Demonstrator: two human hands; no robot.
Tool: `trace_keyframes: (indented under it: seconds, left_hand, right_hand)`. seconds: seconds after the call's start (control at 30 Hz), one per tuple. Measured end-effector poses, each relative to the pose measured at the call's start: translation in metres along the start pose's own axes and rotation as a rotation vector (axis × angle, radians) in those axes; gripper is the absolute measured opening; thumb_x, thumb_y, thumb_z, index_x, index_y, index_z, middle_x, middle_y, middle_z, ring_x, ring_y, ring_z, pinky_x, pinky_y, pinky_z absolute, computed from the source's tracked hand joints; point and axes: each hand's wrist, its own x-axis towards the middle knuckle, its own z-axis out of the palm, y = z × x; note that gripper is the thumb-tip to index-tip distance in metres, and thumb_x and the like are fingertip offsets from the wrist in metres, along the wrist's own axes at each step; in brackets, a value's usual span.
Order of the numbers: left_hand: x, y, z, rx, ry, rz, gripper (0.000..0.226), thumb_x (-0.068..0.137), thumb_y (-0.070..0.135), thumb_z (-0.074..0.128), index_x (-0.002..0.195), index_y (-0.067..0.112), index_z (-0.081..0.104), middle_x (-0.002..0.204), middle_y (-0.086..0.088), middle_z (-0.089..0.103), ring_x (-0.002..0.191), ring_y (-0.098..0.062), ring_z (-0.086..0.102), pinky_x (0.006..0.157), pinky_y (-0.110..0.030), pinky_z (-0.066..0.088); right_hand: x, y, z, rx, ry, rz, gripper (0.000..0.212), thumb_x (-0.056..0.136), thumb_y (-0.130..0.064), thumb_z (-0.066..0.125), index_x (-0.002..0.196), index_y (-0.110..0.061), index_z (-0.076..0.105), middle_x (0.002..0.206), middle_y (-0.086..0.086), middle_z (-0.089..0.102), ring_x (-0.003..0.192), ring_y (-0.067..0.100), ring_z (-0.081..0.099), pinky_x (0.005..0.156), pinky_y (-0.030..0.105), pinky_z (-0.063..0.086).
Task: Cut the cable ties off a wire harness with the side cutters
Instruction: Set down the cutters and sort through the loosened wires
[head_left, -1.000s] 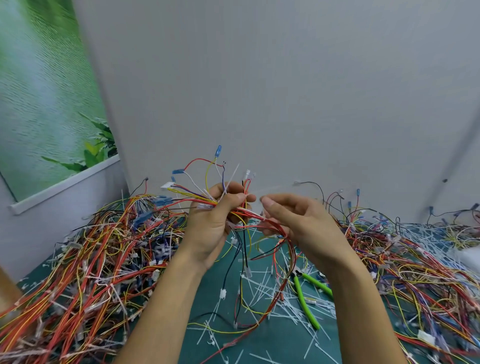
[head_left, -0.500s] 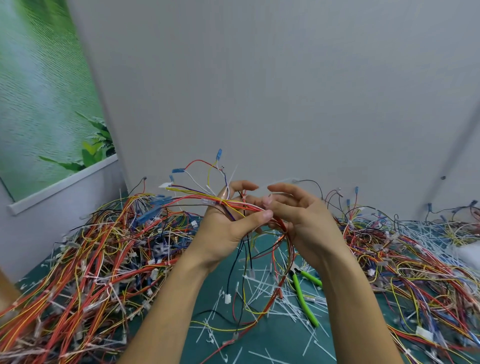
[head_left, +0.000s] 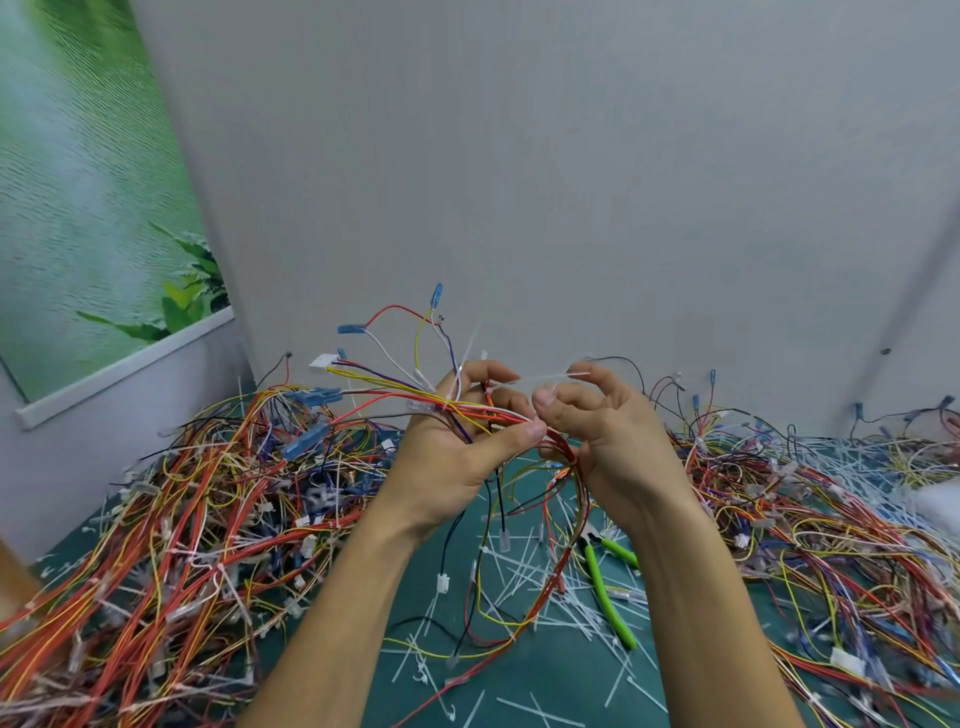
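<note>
My left hand (head_left: 457, 447) grips a wire harness (head_left: 415, 400) of red, yellow, white and blue wires, raised above the table, thumb pressed across the bundle. Its loose ends with blue terminals fan up and to the left; the rest hangs down in a loop toward the mat. My right hand (head_left: 608, 436) is right beside it, its fingers curled, pinching a thin white cable tie (head_left: 540, 378) that sticks out sideways from the bundle. The green-handled side cutters (head_left: 605, 587) lie on the mat below my right wrist, in neither hand.
A large heap of tied harnesses (head_left: 171, 519) fills the left of the green mat (head_left: 545, 675). Another tangle of wires (head_left: 831, 509) covers the right. Several cut white ties (head_left: 519, 571) litter the middle. A grey wall stands close behind.
My hands have come closer together. The left thumb has slid across the bundle, and the right fingers have drawn the white tie out sideways from the harness.
</note>
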Motion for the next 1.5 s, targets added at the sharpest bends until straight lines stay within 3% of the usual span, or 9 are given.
trace_keyframes:
  seconds: [0.33,0.47,0.57,0.7,0.87,1.0,1.17,1.33,1.5]
  left_hand:
    - [0.0,-0.002,-0.001,-0.039,0.014,-0.014,0.032,0.081,0.005,0.077,0.107,0.014,0.061,0.089,-0.003,0.07,0.085,-0.017,0.069,0.081,-0.024,0.055]
    - [-0.001,0.006,-0.007,-0.159,-0.018,-0.022,0.036,0.08,0.002,0.076,0.11,0.012,0.06,0.089,-0.005,0.069,0.084,-0.022,0.068,0.081,-0.028,0.056]
    - [0.0,0.015,-0.014,-0.299,-0.001,0.008,0.042,0.081,0.001,0.075,0.116,0.011,0.055,0.091,-0.002,0.068,0.075,-0.018,0.068,0.072,-0.027,0.057]
    - [0.002,0.021,-0.021,-0.426,0.075,0.009,0.042,0.079,0.01,0.075,0.116,0.014,0.056,0.095,-0.002,0.066,0.073,-0.018,0.067,0.064,-0.03,0.056]
    - [0.001,0.022,-0.023,-0.451,0.135,-0.05,0.041,0.078,0.016,0.076,0.115,0.016,0.059,0.094,-0.005,0.061,0.066,-0.016,0.064,0.058,-0.025,0.053]
    - [0.001,0.024,-0.02,-0.368,0.131,-0.068,0.043,0.079,0.024,0.078,0.114,0.013,0.056,0.076,-0.008,0.066,0.058,-0.017,0.061,0.048,-0.021,0.046]
    - [0.002,0.027,-0.021,-0.318,0.181,-0.085,0.034,0.08,0.029,0.077,0.104,0.012,0.062,0.079,-0.014,0.069,0.059,-0.022,0.067,0.043,-0.024,0.044]
    - [0.001,0.028,-0.021,-0.249,0.13,-0.1,0.012,0.083,0.029,0.078,0.092,0.023,0.074,0.085,-0.018,0.073,0.065,-0.027,0.069,0.051,-0.028,0.052]
    - [0.001,0.025,-0.012,-0.09,0.086,-0.097,0.01,0.08,0.017,0.078,0.087,0.01,0.08,0.093,-0.017,0.076,0.087,-0.027,0.073,0.069,-0.031,0.057]
  right_hand:
    - [0.004,0.009,-0.002,-0.03,0.008,-0.101,0.042,0.083,0.019,0.067,0.106,-0.012,0.051,0.076,0.003,0.072,0.069,0.017,0.072,0.053,0.03,0.057]
    - [0.004,0.005,-0.004,-0.043,-0.06,-0.051,0.05,0.078,-0.007,0.077,0.122,-0.01,0.052,0.082,0.008,0.076,0.067,0.016,0.072,0.058,0.024,0.057]
    - [0.002,-0.001,-0.016,-0.124,-0.134,-0.005,0.039,0.09,-0.026,0.067,0.122,-0.007,0.057,0.086,0.015,0.073,0.069,0.017,0.072,0.064,0.027,0.06]
    - [-0.003,-0.001,-0.024,-0.237,-0.361,0.057,0.039,0.105,-0.028,0.053,0.128,0.002,0.061,0.106,0.023,0.074,0.101,0.032,0.072,0.078,0.033,0.059]
    - [-0.003,0.006,-0.012,-0.157,-0.495,0.116,0.039,0.104,-0.017,0.045,0.13,0.008,0.06,0.116,0.024,0.072,0.091,0.024,0.066,0.061,0.027,0.042]
    - [-0.002,0.01,-0.01,-0.027,-0.478,0.123,0.031,0.099,-0.014,0.052,0.119,-0.003,0.072,0.105,0.019,0.075,0.087,0.02,0.065,0.059,0.026,0.042]
    - [0.0,0.009,-0.008,-0.018,-0.395,0.092,0.021,0.091,-0.015,0.067,0.107,-0.008,0.078,0.103,0.016,0.075,0.075,0.015,0.068,0.056,0.022,0.047]
    - [0.001,0.006,-0.006,-0.006,-0.24,0.027,0.019,0.073,-0.014,0.084,0.092,-0.019,0.082,0.093,0.009,0.077,0.072,0.015,0.073,0.058,0.022,0.055]
    - [0.002,0.005,-0.01,-0.086,-0.107,-0.072,0.02,0.068,-0.017,0.083,0.088,-0.021,0.083,0.091,0.006,0.079,0.079,0.014,0.075,0.073,0.022,0.06]
